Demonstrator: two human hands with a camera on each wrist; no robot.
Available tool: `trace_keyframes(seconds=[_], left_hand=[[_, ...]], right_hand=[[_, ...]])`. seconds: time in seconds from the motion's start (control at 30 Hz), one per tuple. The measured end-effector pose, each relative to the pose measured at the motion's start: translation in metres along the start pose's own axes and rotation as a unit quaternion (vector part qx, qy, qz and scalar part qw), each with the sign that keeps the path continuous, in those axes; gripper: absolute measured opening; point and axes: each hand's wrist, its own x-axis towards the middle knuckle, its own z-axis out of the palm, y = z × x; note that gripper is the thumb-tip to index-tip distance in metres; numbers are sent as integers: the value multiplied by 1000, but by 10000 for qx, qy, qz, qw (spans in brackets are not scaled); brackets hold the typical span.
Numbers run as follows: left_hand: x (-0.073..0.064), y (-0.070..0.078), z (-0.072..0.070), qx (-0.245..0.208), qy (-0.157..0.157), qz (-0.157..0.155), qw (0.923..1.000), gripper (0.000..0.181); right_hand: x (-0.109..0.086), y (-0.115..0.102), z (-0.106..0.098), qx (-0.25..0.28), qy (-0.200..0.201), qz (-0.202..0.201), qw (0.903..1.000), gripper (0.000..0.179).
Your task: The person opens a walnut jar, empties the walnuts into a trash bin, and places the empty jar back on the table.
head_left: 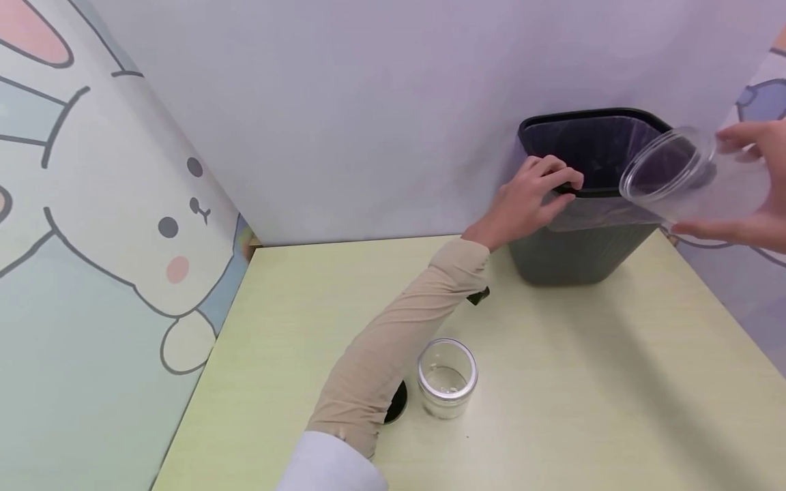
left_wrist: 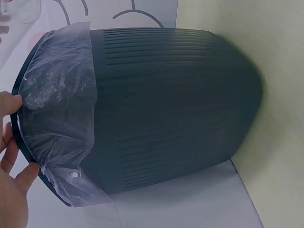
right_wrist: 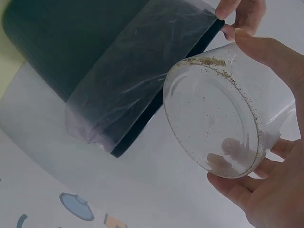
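Note:
A dark trash bin (head_left: 583, 256) stands against the back wall, lined with a thin translucent bag (left_wrist: 61, 95) folded over its rim. My left hand (head_left: 533, 194) grips the near rim of the bin, its fingers hooked over the edge and its thumb outside. On the right, my right hand (head_left: 775, 211) holds a clear plastic cup (right_wrist: 209, 118) around its sides. The cup is tilted, its mouth facing the bin's opening. Brown crumbs cling along the cup's bottom edge in the right wrist view. The bin's floor is hidden.
A clear jar (head_left: 445, 404) stands upright on the pale table (head_left: 295, 307). Beside it, a round black thing (head_left: 398, 404) is mostly hidden under the left sleeve (head_left: 381, 348). A small black piece (head_left: 478, 296) shows near the left wrist. Walls enclose the back and sides.

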Motion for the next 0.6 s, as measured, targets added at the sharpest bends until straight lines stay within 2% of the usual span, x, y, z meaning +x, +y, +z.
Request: trace_keyframes(seconds=[0.13, 0.27, 0.47, 0.6], left_hand=[[0, 1, 0, -4, -13, -29, 10000, 23], [-1, 1, 0, -47, -63, -17, 10000, 23], [-2, -1, 0, -98, -26, -51, 9999, 23], [-2, -1, 1, -84, 18, -67, 9999, 23]], right_hand=[[-5, -4, 5, 389, 134, -40, 9991, 112], [-13, -7, 12, 758, 210, -24, 9969, 111], [-23, -11, 16, 1032, 53, 123, 9946, 116], [-29, -12, 17, 1256, -53, 291, 9916, 112]])
